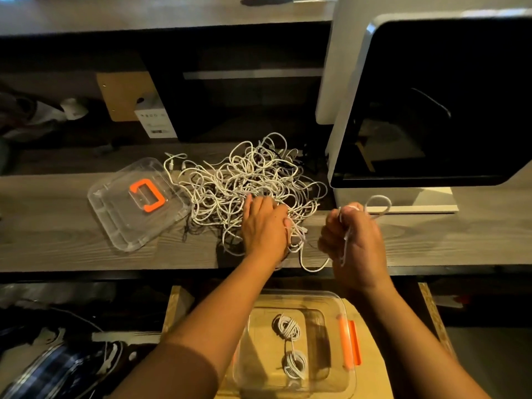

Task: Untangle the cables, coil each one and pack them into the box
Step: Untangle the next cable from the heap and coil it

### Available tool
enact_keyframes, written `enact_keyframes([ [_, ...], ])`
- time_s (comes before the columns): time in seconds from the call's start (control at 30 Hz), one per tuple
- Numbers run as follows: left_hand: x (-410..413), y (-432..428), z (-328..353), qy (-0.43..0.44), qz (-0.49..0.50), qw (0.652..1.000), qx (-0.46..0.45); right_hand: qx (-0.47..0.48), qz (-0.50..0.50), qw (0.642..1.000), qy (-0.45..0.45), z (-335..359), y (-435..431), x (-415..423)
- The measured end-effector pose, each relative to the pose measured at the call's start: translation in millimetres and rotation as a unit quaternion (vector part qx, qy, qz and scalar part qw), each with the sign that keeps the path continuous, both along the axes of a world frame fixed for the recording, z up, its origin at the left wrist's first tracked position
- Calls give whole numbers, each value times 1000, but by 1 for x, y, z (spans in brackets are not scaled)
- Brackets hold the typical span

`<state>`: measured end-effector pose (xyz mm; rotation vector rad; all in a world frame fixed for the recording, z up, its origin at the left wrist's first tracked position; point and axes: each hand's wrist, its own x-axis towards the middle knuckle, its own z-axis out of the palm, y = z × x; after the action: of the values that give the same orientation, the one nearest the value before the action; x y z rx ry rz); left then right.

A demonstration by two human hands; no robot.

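A big tangle of white cables (pixel 247 180) lies on the wooden desk (pixel 57 226). My left hand (pixel 263 226) rests flat on the near side of the tangle, fingers straight, holding it down. My right hand (pixel 352 237) is raised to the right of the pile and grips a white cable (pixel 377 204), which loops above my fist and trails back down to the pile. Below the desk edge, a clear plastic box (pixel 336 300) with an orange latch holds two coiled white cables (pixel 288 329).
The clear box lid (pixel 115 220) with an orange handle lies on the desk left of the tangle. A large white machine with a dark window (pixel 431 110) stands at the right. A cardboard box (pixel 126 96) and clutter sit behind.
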<state>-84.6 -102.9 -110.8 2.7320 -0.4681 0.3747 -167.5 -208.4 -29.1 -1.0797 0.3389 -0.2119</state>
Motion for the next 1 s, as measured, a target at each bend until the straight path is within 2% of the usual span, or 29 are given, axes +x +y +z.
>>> enact_keyframes([
  [0.07, 6, 5, 1, 17, 8, 1000, 18, -196, 30, 980, 23, -8, -8, 1],
  [0.1, 7, 7, 3, 12, -4, 1000, 25, -324, 75, 942, 52, -15, -13, 2],
  [0.17, 6, 5, 6, -46, -46, 997, 35, -535, 198, 807, 151, -32, -19, 6],
  [0.2, 6, 3, 6, -77, -61, 995, 24, -595, 237, 744, 190, -38, -19, 7],
  [0.23, 5, 0, 6, -100, -70, 993, 8, -632, 241, 708, 204, -40, -17, 7],
  [0.27, 7, -2, 6, -110, -73, 991, -8, -638, 212, 713, 197, -41, -17, 8],
  [0.33, 9, -2, 6, -102, -61, 993, -19, -589, 139, 782, 150, -38, -19, 6],
  [0.37, 10, 0, 7, -90, -55, 994, -6, -576, 121, 800, 118, -35, -21, 5],
  [0.4, 10, 3, 7, -61, -52, 997, 17, -598, 119, 788, 85, -33, -25, 4],
  [0.47, 7, 10, 5, 20, -55, 996, 69, -669, 126, 731, 34, -26, -30, 3],
  [0.5, 6, 13, 3, 47, -58, 994, 76, -677, 133, 723, 10, -22, -30, 3],
  [0.53, 4, 14, 0, 59, -63, 994, 70, -641, 149, 753, -13, -18, -28, 2],
  [0.57, 3, 14, -1, 62, -66, 994, 55, -560, 166, 811, -33, -12, -21, -1],
  [0.63, 0, 11, -1, 71, -72, 995, 21, -275, 191, 941, -54, -4, -9, -6],
  [0.67, -1, 10, -1, 76, -70, 995, 7, -128, 176, 974, -59, -1, -6, -8],
  [0.7, -2, 9, -1, 73, -66, 995, -2, -24, 145, 988, -57, 1, -5, -9],
  [0.73, -3, 10, 1, 65, -64, 996, 6, 28, 110, 993, -42, 4, -6, -9],
  [0.77, -3, 13, 1, 46, -62, 997, 17, 15, 84, 996, -24, 7, -8, -9],
  [0.8, -2, 16, -2, 8, -58, 998, 12, -57, 76, 995, -7, 9, -12, -8],
  [0.83, 0, 18, -4, -29, -60, 998, 10, -173, 87, 981, 9, 6, -16, -6],
  [0.87, 1, 18, -4, -61, -65, 996, 10, -307, 114, 944, 28, 3, -20, -4],
  [0.93, 4, 14, 2, -112, -73, 991, 10, -534, 166, 824, 90, -9, -25, -1],
  [0.97, 4, 12, 8, -134, -77, 988, 9, -591, 181, 777, 120, -15, -25, -1],
  [1.0, 5, 9, 13, -151, -80, 985, 10, -623, 185, 745, 148, -20, -25, -1],
])
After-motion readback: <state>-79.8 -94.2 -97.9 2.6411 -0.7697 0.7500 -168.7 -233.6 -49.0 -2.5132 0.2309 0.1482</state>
